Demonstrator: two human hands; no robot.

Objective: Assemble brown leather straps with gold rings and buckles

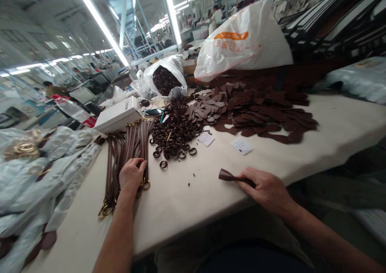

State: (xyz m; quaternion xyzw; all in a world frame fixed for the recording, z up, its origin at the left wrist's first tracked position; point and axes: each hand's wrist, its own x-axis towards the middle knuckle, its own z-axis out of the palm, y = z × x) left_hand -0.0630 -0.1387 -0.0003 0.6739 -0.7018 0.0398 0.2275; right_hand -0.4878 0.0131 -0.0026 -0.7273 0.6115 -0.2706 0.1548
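My left hand (131, 175) rests on a bundle of brown leather straps (129, 148) with gold metal ends, its fingers curled over the straps near the rings. My right hand (265, 189) grips a small folded brown leather piece (226, 175) near the table's front edge. A heap of small brown leather loops (175, 132) lies just beyond the straps. Farther right spreads a pile of flat brown leather cut pieces (259, 112).
The work table (187, 200) has a pale top. A white box (117, 114) sits at the left back, and plastic-wrapped goods (45, 172) lie at far left. An open bag of loops (165, 80) and a large white plastic bag (244, 40) stand behind. Two paper slips (241, 145) lie mid-table. People work far behind.
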